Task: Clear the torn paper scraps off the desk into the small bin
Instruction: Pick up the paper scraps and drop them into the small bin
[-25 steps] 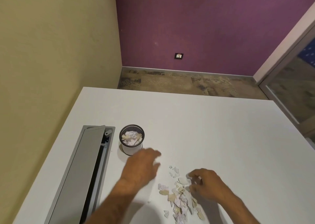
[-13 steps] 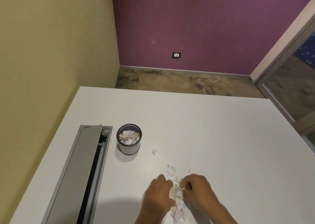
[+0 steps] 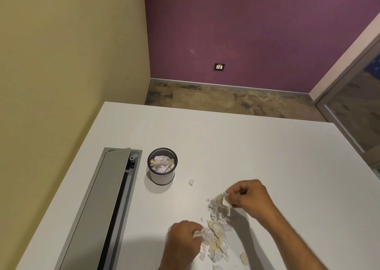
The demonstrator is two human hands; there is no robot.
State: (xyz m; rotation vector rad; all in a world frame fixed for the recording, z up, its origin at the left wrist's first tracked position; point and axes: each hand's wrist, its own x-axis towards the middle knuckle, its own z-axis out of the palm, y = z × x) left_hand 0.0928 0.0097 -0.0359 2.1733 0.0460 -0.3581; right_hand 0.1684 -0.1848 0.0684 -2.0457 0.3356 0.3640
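Both hands are busy at the scraps (image 3: 216,231). Right hand (image 3: 249,197) has fingers curled and pinches a small bunch of paper, lifted a little above the far end of the pile. Left hand (image 3: 183,239) is at the near-left edge of the pile, fingers curled round some pieces; it looks like a grip, but blur there makes me not fully sure.

Most scraps lie in a loose heap on the desk (image 3: 257,146) between the two hands, w/ a few strays near the front edge. One lone scrap (image 3: 191,181) lies apart, between the heap and the bin (image 3: 162,169). That bin stands upright to the left of the heap and already has torn paper inside, approx. near the rim.

Paper like this is very light, soft and thin, so it will slip from a loose grip and flutter down. Better to gather it from the sides into a bunch and pinch firmly, not piece by piece.

Left of the bin is a grey cable tray (image 3: 107,204) w/ its lid partly open.
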